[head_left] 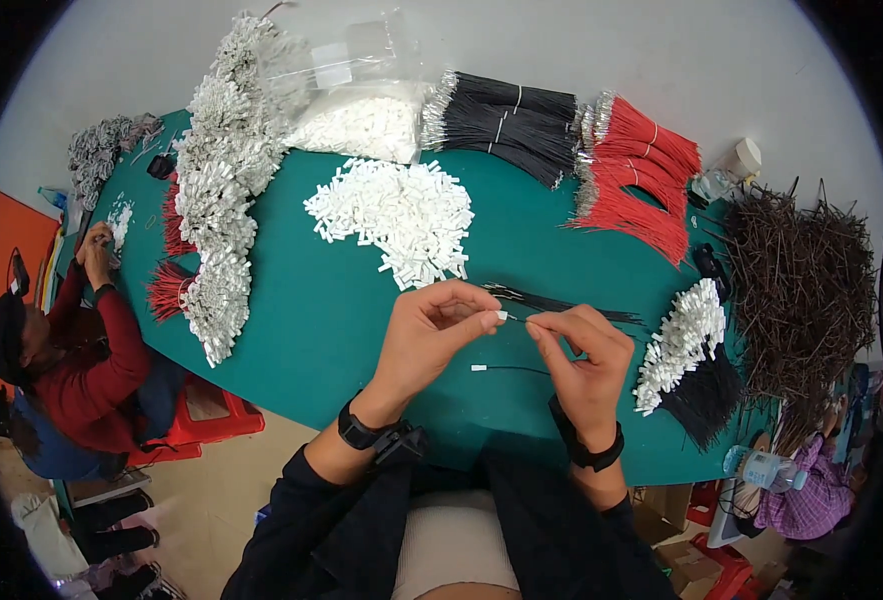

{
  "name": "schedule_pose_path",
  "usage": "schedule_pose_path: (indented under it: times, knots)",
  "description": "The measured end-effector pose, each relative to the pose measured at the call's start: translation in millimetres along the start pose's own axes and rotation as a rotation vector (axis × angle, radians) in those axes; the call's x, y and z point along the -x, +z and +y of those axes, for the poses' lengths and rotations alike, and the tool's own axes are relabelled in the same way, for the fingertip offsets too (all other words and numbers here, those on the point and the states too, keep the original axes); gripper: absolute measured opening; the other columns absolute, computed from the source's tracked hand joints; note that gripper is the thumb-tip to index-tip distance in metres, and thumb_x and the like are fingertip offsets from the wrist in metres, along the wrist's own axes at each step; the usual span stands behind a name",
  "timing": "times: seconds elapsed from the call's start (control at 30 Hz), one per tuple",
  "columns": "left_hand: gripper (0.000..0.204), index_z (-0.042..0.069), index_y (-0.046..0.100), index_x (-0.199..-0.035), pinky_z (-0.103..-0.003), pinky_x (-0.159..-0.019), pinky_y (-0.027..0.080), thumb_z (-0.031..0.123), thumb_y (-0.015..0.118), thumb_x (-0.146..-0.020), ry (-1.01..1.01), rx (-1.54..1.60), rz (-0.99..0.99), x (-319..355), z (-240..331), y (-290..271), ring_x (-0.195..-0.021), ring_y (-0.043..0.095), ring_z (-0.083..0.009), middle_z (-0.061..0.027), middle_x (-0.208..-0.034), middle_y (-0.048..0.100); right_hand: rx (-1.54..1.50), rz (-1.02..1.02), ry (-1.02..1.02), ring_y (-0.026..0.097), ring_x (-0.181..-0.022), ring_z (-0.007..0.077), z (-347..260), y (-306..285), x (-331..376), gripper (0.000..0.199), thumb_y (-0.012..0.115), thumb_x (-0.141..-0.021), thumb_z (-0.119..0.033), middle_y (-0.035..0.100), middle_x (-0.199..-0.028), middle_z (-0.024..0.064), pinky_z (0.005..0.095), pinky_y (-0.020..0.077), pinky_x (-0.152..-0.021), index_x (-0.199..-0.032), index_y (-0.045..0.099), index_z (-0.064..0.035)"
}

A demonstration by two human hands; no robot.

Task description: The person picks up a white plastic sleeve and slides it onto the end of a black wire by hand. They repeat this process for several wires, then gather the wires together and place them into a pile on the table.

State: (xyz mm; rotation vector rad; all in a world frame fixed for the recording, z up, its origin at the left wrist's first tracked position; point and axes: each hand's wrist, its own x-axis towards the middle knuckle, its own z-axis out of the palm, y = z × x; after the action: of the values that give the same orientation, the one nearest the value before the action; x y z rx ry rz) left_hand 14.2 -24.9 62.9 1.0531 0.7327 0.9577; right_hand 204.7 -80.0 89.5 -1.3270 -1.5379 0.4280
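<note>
My left hand pinches a small white plastic sleeve between thumb and fingertips. Facing it, my right hand grips a short black wire, whose end points at the sleeve. Whether the wire tip is inside the sleeve is too small to tell. Just beyond my hands lies a thin bunch of loose black wires. Nearer to me, a black wire with a white sleeve on its end rests on the green table. A heap of loose white sleeves spreads beyond my left hand.
Behind the heap stands a clear bag of white sleeves. Black wire bundles and red wire bundles lie at the back. White-capped bundles and a dark wire pile are right. Another person works at left.
</note>
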Motion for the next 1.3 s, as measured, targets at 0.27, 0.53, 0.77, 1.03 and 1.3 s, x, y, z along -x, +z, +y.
schedule_pose_path:
  times: [0.27,0.53,0.77,1.03,1.3]
  knots:
    - [0.014,-0.003,0.075,-0.104,-0.025,-0.079,0.056,0.0,0.075,-0.09,-0.056,-0.051,0.044,0.5,4.2,3.1,-0.086,0.072,-0.0132,-0.0095,-0.092,0.076,0.127,-0.008,-0.148,0.062,-0.066,0.0198,-1.4,-1.1,-3.3,0.014,0.079,-0.077,0.006,0.069,-0.077,0.0085,0.0295,0.046,-0.058,-0.089,0.075,0.0]
    - [0.014,-0.003,0.075,-0.103,-0.024,-0.079,0.055,0.001,0.075,-0.09,-0.08,-0.043,0.03,-0.4,0.0,-3.7,-0.084,0.07,-0.012,-0.0091,-0.092,0.076,0.165,0.009,-0.157,0.063,-0.068,0.0209,-3.8,-4.0,-1.8,0.014,0.079,-0.076,0.006,0.069,-0.077,0.0087,0.0303,0.0464,-0.06,-0.088,0.075,-0.0008]
    - [0.012,-0.002,0.074,-0.102,-0.024,-0.081,0.053,0.004,0.075,-0.091,-0.106,0.017,0.023,-1.2,-3.4,-5.5,-0.086,0.069,-0.0111,-0.0076,-0.094,0.075,0.18,0.017,-0.193,0.061,-0.067,0.019,-3.8,-5.3,-2.8,0.014,0.079,-0.077,0.006,0.07,-0.077,0.0076,0.0283,0.0445,-0.058,-0.088,0.075,-0.0015]
    - [0.013,-0.001,0.074,-0.102,-0.024,-0.082,0.053,0.005,0.076,-0.091,-0.108,0.086,0.031,-1.9,-8.3,-5.8,-0.087,0.068,-0.0115,-0.0073,-0.095,0.074,0.123,0.015,-0.123,0.059,-0.066,0.0156,-2.9,-3.3,-0.6,0.013,0.078,-0.078,0.006,0.07,-0.077,0.0062,0.0268,0.0441,-0.056,-0.089,0.075,-0.0014]
    - [0.012,-0.001,0.074,-0.101,-0.025,-0.082,0.053,0.005,0.075,-0.091,-0.11,0.088,0.011,-0.3,-8.6,-2.3,-0.087,0.068,-0.0122,-0.0075,-0.094,0.074,0.06,0.007,-0.064,0.059,-0.065,0.014,-1.7,1.5,-0.1,0.011,0.077,-0.079,0.006,0.068,-0.075,0.0065,0.0259,0.0438,-0.056,-0.089,0.075,0.0007]
